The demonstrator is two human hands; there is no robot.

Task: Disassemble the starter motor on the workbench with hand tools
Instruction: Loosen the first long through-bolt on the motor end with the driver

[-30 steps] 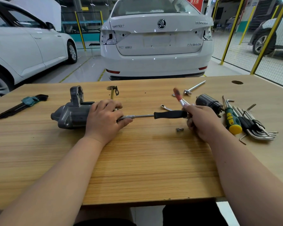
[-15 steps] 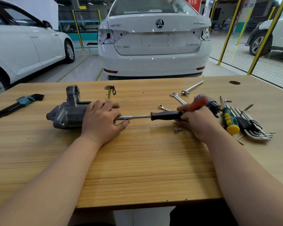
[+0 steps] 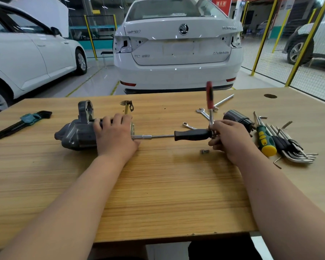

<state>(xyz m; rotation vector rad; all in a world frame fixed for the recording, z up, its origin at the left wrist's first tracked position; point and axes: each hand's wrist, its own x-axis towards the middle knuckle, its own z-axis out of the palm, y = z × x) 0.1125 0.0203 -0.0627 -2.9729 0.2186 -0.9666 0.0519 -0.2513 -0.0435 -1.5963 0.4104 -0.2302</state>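
The grey starter motor lies on its side on the wooden workbench, left of centre. My left hand lies over its right end and holds it down. A socket driver with a black handle runs from the motor's end to my right hand. That hand grips a red-handled ratchet at the driver's butt; the ratchet stands nearly upright. A loose bolt lies just in front of the driver handle.
A solenoid, green-yellow screwdriver and several hex keys lie at the right. Spanners lie behind the driver. A hex key set lies at far left. A white car stands beyond the bench.
The red ratchet handle has swung from lying low over my right hand up to nearly vertical. My left hand stays on the motor.
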